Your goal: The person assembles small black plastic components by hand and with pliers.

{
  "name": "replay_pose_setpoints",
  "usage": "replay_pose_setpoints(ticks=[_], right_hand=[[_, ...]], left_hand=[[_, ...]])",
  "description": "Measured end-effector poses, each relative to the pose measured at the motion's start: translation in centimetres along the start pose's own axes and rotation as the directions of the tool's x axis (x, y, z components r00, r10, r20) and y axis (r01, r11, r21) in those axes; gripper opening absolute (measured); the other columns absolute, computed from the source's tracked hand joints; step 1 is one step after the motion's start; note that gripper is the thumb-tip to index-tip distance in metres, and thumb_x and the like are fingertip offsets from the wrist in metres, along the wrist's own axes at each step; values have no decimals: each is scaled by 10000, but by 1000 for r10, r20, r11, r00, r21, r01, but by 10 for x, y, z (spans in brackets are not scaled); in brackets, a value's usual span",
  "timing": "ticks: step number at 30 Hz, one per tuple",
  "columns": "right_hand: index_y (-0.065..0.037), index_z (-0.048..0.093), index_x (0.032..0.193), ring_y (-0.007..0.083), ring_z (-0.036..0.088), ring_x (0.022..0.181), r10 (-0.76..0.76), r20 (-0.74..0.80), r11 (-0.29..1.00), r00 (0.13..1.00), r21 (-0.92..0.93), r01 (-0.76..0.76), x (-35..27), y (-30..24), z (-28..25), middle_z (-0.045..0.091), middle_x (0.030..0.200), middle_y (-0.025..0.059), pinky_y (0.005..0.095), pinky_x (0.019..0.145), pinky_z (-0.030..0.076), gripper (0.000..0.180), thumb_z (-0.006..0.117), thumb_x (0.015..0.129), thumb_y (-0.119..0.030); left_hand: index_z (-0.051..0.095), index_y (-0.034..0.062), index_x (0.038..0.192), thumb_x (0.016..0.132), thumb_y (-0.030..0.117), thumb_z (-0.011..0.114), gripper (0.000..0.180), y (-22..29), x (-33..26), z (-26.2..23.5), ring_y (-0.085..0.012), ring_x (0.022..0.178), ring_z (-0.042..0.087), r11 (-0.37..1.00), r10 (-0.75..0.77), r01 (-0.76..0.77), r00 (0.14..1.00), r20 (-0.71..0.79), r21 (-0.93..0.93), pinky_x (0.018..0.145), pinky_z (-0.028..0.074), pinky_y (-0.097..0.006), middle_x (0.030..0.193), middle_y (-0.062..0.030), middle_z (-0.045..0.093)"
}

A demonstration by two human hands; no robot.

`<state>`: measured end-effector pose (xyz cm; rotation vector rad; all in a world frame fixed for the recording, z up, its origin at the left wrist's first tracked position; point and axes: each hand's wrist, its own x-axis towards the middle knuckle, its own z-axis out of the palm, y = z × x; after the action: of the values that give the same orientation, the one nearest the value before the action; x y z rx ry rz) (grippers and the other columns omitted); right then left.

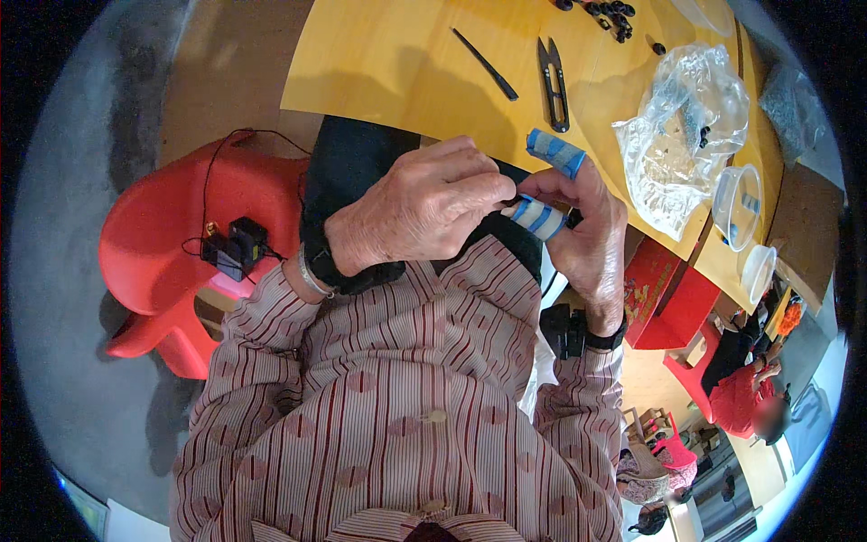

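My left hand [424, 203] is closed, its thumb and fingers pinched together close to the right hand. What it pinches is hidden. My right hand [587, 221] curls toward it, with blue-and-white striped wraps [555, 152] around two of its digits. Between the hands a bit of a small black piece [515, 200] shows, at the right hand's fingertips; its kind is too small to make out. Both hands are over my lap at the near edge of the yellow table [397, 54]. Nearest on the tabletop are black thread snips [554, 86] and a thin dark pointed tool [485, 64].
Small black round parts [619, 18] lie at the far side. To the right are a crumpled clear plastic bag [682, 135], clear plastic tubs [736, 208] and a red box [655, 289]. A red chair [153, 244] with black devices stands left. People sit at lower right.
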<state>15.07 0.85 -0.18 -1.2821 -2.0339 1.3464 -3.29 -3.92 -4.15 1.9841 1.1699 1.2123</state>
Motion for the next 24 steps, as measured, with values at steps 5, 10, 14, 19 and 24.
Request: replay_pose_setpoints(ticks=[5, 10, 14, 19, 24], right_hand=[[-72, 522, 1210, 162, 637, 725, -17, 37, 1000, 999, 3, 17, 1, 3, 0, 665, 814, 80, 275, 690, 512, 578, 737, 679, 6], [-37, 497, 1229, 129, 624, 791, 157, 156, 949, 975, 250, -193, 1, 7, -6, 664, 836, 63, 259, 725, 498, 633, 799, 676, -94], [-33, 510, 1223, 111, 608, 848, 173, 223, 854, 959, 451, -259, 2, 24, -11, 659, 900, 48, 257, 786, 480, 850, 878, 537, -376], [-14, 561, 1163, 107, 606, 850, 179, 315, 840, 932, 443, -311, 4, 28, -6, 658, 917, 49, 259, 778, 492, 744, 876, 564, -321], [-4, 594, 1122, 115, 614, 864, 205, 360, 781, 910, 500, -374, 3, 23, -4, 660, 940, 49, 266, 772, 504, 627, 862, 608, -241]], left_hand=[[614, 27, 851, 663, -45, 669, 209, -3, 0, 1, -268, 687, 590, 999, -22, 21, 1000, -11, -33, 619, 480, -341, 784, -104, 606], [622, 30, 831, 663, -32, 681, 189, -2, 2, -4, -264, 683, 594, 993, -75, 74, 997, -2, -95, 610, 470, -340, 775, -96, 613], [627, 29, 824, 662, -24, 686, 180, -1, 4, -5, -260, 684, 598, 989, -90, 92, 996, 23, -118, 607, 465, -339, 776, -95, 617], [627, 21, 832, 650, -37, 686, 201, 2, 6, -4, -263, 688, 597, 993, -31, 33, 999, 12, -117, 596, 469, -339, 775, -104, 612], [623, 6, 835, 635, -49, 688, 217, 7, 5, -5, -267, 689, 593, 996, 36, -36, 999, 2, -79, 600, 481, -342, 801, -117, 604]])
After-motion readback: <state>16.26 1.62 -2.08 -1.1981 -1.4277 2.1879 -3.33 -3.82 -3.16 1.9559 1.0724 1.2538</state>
